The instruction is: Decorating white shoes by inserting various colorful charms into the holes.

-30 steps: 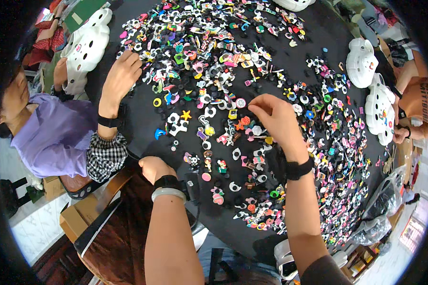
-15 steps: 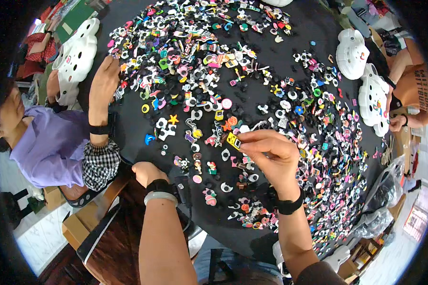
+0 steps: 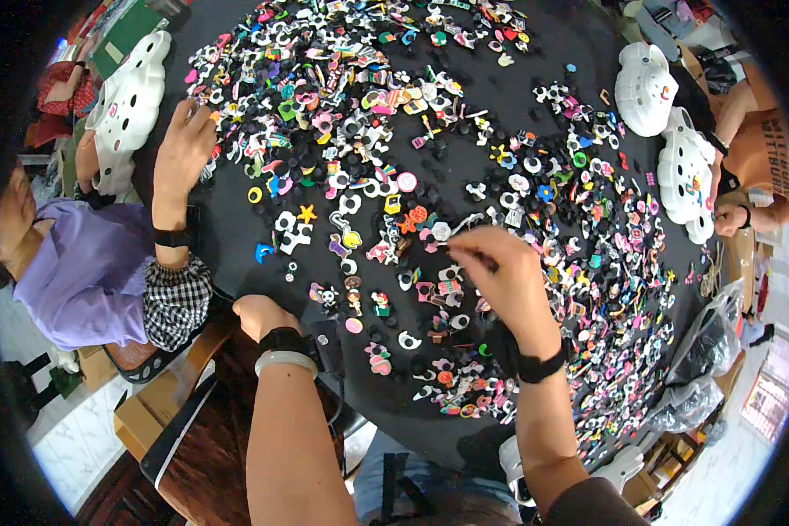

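My right hand (image 3: 507, 273) is over the middle of the pile of small colourful shoe charms (image 3: 359, 96). Its thumb and forefinger are apart near a white, roundish charm (image 3: 440, 231), and I see nothing held between them. To the left, at the near table edge, my left hand (image 3: 265, 317) is closed in a fist; anything inside it is hidden. Nearest to that fist are a panda charm (image 3: 328, 297) and a small black-and-white ball charm (image 3: 291, 271). A blue dolphin charm (image 3: 263, 252) and an orange starfish charm (image 3: 307, 213) are a little farther off.
At the left, a co-worker in a purple top (image 3: 92, 272) reaches a hand (image 3: 184, 145) into the charms, beside a white clog (image 3: 131, 110). Another person's hand (image 3: 729, 219) is by white clogs (image 3: 685, 180) at the right. Clear plastic bags (image 3: 706, 351) lie at the right edge.
The yellow charm that was pinched in my right hand no longer shows, and the fingers have parted. My left fist stays closed. The view has shifted slightly.
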Tool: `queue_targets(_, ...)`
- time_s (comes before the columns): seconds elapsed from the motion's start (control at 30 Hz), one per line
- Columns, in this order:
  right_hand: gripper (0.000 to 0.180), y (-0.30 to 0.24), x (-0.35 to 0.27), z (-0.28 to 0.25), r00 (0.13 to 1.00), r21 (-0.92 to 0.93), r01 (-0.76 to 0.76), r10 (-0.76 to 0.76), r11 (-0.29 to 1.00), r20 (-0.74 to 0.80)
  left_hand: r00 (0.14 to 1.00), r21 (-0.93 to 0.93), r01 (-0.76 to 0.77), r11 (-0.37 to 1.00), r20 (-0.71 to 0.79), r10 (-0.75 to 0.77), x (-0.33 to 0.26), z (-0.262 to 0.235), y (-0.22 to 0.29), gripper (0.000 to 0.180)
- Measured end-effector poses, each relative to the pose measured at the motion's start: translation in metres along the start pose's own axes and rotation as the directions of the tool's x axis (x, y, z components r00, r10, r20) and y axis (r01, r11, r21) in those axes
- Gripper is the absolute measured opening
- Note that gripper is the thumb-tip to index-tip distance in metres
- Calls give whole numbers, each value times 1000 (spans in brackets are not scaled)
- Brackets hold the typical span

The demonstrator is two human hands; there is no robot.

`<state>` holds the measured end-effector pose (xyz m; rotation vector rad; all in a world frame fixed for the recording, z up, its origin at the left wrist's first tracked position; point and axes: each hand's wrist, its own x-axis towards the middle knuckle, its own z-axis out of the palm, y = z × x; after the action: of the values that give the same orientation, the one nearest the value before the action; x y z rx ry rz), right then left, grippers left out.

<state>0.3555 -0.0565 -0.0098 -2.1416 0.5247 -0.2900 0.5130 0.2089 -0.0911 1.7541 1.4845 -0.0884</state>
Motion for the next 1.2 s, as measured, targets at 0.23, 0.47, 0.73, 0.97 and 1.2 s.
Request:
queue_targets(0.23,28,10,34,20,966,-283,260,-252,923,64,1000,-111,-2,994,-11,1,-12,3,3,57)
queue_targets(0.47,43,33,31,-16,994,-454,-24,-28,890,-108,1000,-57,17,998,27,-16,-3,4,-6,57)
queue_targets(0.73,32,27,9,-1,989,-344,140,-149,928,0,971,301,-238,923,73,227,30,4,-13,40)
queue_targets(0.97,13,27,-14,-23,985,-342,131,-163,931,-64,971,87,-134,987,210,114,96,6,-30,48)
queue_targets(1.2,29,21,-44,-12,986,-301,165,-164,939,28,855,-164,-29,986,507,109,29,-34,-57,78)
